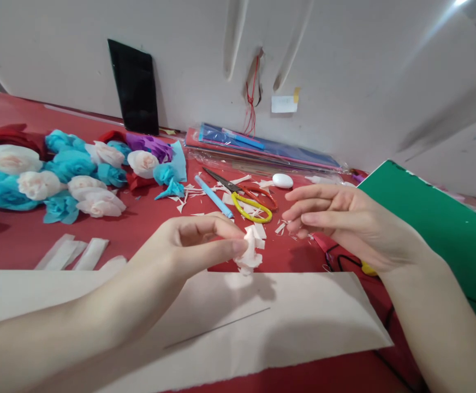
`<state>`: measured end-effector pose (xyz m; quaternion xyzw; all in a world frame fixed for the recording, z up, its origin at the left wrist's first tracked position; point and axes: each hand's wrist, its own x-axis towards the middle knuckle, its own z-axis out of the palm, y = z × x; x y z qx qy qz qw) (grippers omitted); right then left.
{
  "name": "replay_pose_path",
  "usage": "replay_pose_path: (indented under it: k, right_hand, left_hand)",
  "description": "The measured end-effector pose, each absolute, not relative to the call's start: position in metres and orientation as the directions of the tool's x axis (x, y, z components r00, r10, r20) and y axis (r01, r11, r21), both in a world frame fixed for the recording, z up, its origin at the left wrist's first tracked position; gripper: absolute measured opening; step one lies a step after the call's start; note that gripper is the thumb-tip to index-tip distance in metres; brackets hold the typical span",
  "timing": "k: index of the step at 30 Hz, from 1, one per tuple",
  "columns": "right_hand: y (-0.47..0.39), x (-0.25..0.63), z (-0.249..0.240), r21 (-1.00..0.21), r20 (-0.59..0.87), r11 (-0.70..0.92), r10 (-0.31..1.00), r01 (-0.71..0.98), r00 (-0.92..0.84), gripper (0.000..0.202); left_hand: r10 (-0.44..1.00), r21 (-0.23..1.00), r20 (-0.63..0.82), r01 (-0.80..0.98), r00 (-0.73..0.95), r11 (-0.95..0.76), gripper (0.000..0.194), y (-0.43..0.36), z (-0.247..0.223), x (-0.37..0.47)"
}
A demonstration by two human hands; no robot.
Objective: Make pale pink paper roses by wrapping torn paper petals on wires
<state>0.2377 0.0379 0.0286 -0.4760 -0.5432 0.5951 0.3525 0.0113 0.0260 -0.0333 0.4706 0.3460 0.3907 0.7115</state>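
Note:
My left hand [197,243] pinches a small pale pink paper flower [249,256] between thumb and fingertips, above the far edge of a pale paper sheet [328,305]. To its right, my right hand [340,221] hovers with fingers stretched and apart, holding nothing. A thin dark wire [217,328] lies slantwise on the sheet below the flower. Beyond the hands are scissors [252,207] with one yellow and one red handle loop, a light blue pen [213,196] and scattered pale paper scraps [180,203].
Several blue and pale pink paper flowers [72,164] are heaped at the left, with pale paper strips [91,254] nearer me. A dark tablet-like panel [135,87] leans on the wall. Plastic-wrapped sheets [262,144] lie behind; a green board [422,213] stands right. A white oval object [283,180] sits by the scissors.

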Motion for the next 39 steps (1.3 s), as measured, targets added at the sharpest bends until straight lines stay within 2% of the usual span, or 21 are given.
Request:
replay_pose_path:
  k: [9, 14, 20, 23, 25, 26, 29, 30, 35, 39]
  right_hand:
    - [0.039, 0.236, 0.028, -0.991, -0.112, -0.087, 0.960, 0.106, -0.257, 0.036]
    - [0.036, 0.233, 0.028, -0.986, -0.117, -0.089, 0.970, 0.138, -0.213, 0.032]
    - [0.031, 0.229, 0.033, -0.964, -0.101, -0.073, 0.990, 0.255, -0.097, 0.027]
    - [0.028, 0.227, 0.033, -0.925, -0.026, 0.005, 0.997, 0.381, -0.074, 0.002]
    - [0.026, 0.224, 0.031, -0.849, 0.064, 0.076, 0.997, 0.524, -0.042, 0.026]
    - [0.025, 0.222, 0.030, -0.801, 0.127, 0.118, 0.992, 0.587, -0.026, 0.028]
    - [0.019, 0.214, 0.027, -0.671, 0.303, 0.261, 0.951, 0.694, -0.066, 0.012]
    - [0.016, 0.211, 0.027, -0.649, 0.320, 0.300, 0.941, 0.699, -0.107, 0.014]
    - [0.006, 0.201, 0.028, -0.696, 0.189, 0.288, 0.957, 0.658, -0.219, 0.013]
    - [0.003, 0.196, 0.026, -0.731, 0.165, 0.276, 0.959, 0.625, -0.230, 0.012]
  left_hand:
    - [0.879, 0.937, -0.134, -0.230, 0.458, 0.263, 0.013, 0.026, -0.032, 0.011]
    - [0.886, 0.946, -0.114, -0.222, 0.450, 0.235, 0.013, 0.027, -0.032, 0.011]
    - [0.886, 0.947, -0.097, -0.232, 0.454, 0.223, 0.014, 0.027, -0.032, 0.012]
    - [0.885, 0.950, -0.098, -0.222, 0.455, 0.219, 0.012, 0.027, -0.033, 0.011]
    - [0.886, 0.951, -0.099, -0.220, 0.454, 0.219, 0.013, 0.027, -0.034, 0.010]
    - [0.885, 0.951, -0.095, -0.221, 0.456, 0.216, 0.014, 0.027, -0.034, 0.010]
    - [0.887, 0.958, -0.070, -0.218, 0.456, 0.188, 0.015, 0.027, -0.034, 0.010]
    - [0.889, 0.962, -0.061, -0.212, 0.453, 0.174, 0.015, 0.027, -0.034, 0.009]
    - [0.903, 0.978, -0.028, -0.176, 0.428, 0.114, 0.015, 0.028, -0.037, 0.008]
    - [0.894, 0.983, -0.020, -0.153, 0.447, 0.098, 0.016, 0.027, -0.037, 0.006]
